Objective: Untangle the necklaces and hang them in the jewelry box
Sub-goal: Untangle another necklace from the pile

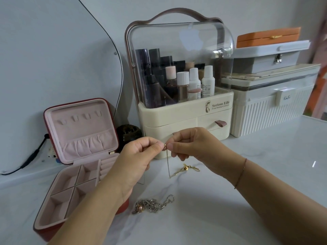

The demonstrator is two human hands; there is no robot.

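Observation:
A thin gold necklace (167, 163) hangs from between my two hands, its lower end with a small bead trailing on the white table. My left hand (136, 156) and my right hand (191, 144) both pinch its clasp end, fingertips nearly touching, in front of the cosmetic organizer. A second, silver necklace (152, 204) with a pinkish bead lies bunched on the table below my hands. The red jewelry box (79, 156) stands open at the left, pink inside, with small hooks in its raised lid and bare compartments in its base.
A cream cosmetic organizer (184, 114) with a clear dome and bottles stands right behind my hands. White ribbed storage boxes (269, 110) with grey and orange cases on top stand at the right. A dark round object (128, 134) and a black cable (31, 156) sit behind the jewelry box.

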